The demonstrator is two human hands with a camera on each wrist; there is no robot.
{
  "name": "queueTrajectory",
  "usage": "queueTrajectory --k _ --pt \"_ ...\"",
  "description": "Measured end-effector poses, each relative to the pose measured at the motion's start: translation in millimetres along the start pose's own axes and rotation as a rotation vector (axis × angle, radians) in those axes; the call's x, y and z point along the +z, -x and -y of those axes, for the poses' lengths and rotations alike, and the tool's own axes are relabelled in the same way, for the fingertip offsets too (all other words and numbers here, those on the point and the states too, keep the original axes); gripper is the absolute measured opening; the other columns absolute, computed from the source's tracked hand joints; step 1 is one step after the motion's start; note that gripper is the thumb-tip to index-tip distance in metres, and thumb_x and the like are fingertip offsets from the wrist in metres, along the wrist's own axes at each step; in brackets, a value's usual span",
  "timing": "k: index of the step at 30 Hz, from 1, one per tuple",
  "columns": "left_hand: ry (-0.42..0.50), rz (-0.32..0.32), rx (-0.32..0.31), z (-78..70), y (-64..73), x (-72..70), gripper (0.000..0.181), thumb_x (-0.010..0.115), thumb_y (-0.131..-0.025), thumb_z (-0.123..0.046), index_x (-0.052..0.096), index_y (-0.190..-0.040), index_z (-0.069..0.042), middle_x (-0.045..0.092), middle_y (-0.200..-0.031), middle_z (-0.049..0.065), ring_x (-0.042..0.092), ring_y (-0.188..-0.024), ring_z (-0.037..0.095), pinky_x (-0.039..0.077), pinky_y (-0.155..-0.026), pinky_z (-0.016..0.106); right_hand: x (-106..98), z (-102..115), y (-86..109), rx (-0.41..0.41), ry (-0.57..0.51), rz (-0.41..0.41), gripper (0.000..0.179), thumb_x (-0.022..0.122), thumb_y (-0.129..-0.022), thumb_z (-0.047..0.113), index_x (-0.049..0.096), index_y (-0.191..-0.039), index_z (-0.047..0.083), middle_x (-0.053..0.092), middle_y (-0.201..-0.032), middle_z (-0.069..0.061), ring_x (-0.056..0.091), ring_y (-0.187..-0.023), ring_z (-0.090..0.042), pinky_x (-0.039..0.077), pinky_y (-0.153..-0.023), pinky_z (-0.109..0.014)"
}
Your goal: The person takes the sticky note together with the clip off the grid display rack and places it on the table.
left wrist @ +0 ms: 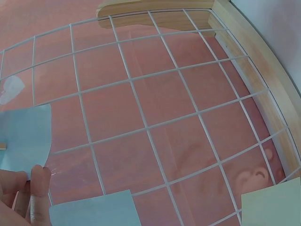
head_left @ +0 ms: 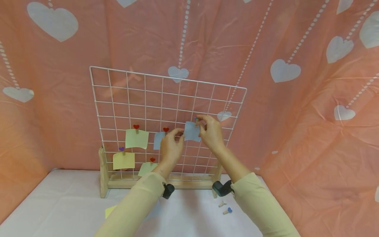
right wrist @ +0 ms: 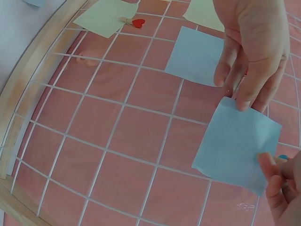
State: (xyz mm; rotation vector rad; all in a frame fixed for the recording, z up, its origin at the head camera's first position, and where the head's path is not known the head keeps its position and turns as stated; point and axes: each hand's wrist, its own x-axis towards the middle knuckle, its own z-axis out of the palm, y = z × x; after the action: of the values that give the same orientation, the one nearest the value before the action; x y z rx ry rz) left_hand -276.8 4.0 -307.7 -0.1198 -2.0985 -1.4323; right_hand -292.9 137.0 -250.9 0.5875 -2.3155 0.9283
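Observation:
A blue paper note (head_left: 191, 131) lies against the white wire grid (head_left: 145, 105), right of its middle. My left hand (head_left: 172, 147) pinches the note's left edge between thumb and fingertips, as the right wrist view also shows on the blue note (right wrist: 237, 146). At the note's top edge, my right hand (head_left: 211, 131) pinches a small wooden clothespin with a blue top (head_left: 196, 118). Whether the clothespin has caught the wire is hidden by the fingers. Partly behind my left hand hangs another blue note (head_left: 159, 141), under a red heart clothespin (head_left: 166, 129).
Two green notes, one upper (head_left: 137, 139) and one lower (head_left: 147, 169), and a yellow note (head_left: 123, 161) hang clipped at left. The grid stands in a wooden base (head_left: 189, 184). Two loose clothespins (head_left: 227, 211) lie on the white table at right. Paper (head_left: 110, 210) shows beside my left sleeve.

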Motion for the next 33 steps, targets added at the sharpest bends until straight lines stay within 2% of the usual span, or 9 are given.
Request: queueTrajectory --k 5,12,19,27,33 --pt "0.018 -0.011 0.001 -0.1 0.1 0.5 0.017 0.063 -0.090 -0.007 0.071 -0.105 -0.006 0.073 -0.097 0.010 0.069 -0.086 0.025 0.054 -0.071 0.041 0 0 -0.7 -0.015 0.019 -0.015 0.020 0.056 -0.093 -0.001 0.065 -0.111 -0.003 0.070 -0.103 -0.019 0.061 -0.049 -0.016 0.044 -0.042 -0.016" --pt "0.047 -0.027 0.014 1.1 0.0 1.5 0.016 0.064 -0.089 -0.004 0.071 -0.103 -0.003 0.072 -0.095 0.013 0.068 -0.084 0.027 0.055 -0.073 0.040 1 1 -0.9 -0.028 0.076 -0.036 0.018 0.059 -0.090 -0.003 0.067 -0.105 -0.002 0.072 -0.097 -0.016 0.044 -0.046 -0.008 0.035 -0.044 -0.015" --pt "0.075 -0.035 0.031 -0.8 2.4 1.7 0.015 0.064 -0.088 -0.001 0.070 -0.101 -0.001 0.072 -0.093 0.014 0.069 -0.081 0.027 0.056 -0.071 0.039 2 -1 1.2 -0.039 0.098 -0.091 0.016 0.060 -0.087 -0.005 0.068 -0.101 -0.001 0.072 -0.095 -0.015 0.042 -0.045 -0.007 0.033 -0.041 -0.015" --pt "0.095 0.002 -0.025 0.0 10.0 -3.4 0.018 0.062 -0.090 -0.003 0.068 -0.106 -0.001 0.070 -0.098 0.014 0.066 -0.089 0.028 0.056 -0.077 0.040 -2 -3 2.9 -0.026 0.036 -0.149 0.016 0.059 -0.089 -0.005 0.066 -0.103 -0.003 0.070 -0.102 -0.017 0.037 -0.042 -0.006 0.028 -0.039 -0.014" --pt "0.114 -0.006 -0.015 5.8 20.2 -9.7 0.017 0.062 -0.089 -0.001 0.068 -0.105 0.000 0.069 -0.097 0.016 0.067 -0.087 0.030 0.055 -0.072 0.041 -4 -11 11.7 -0.049 -0.100 -0.174 0.019 0.057 -0.090 -0.007 0.062 -0.108 -0.007 0.066 -0.106 -0.022 0.040 -0.044 -0.002 0.031 -0.040 -0.012"
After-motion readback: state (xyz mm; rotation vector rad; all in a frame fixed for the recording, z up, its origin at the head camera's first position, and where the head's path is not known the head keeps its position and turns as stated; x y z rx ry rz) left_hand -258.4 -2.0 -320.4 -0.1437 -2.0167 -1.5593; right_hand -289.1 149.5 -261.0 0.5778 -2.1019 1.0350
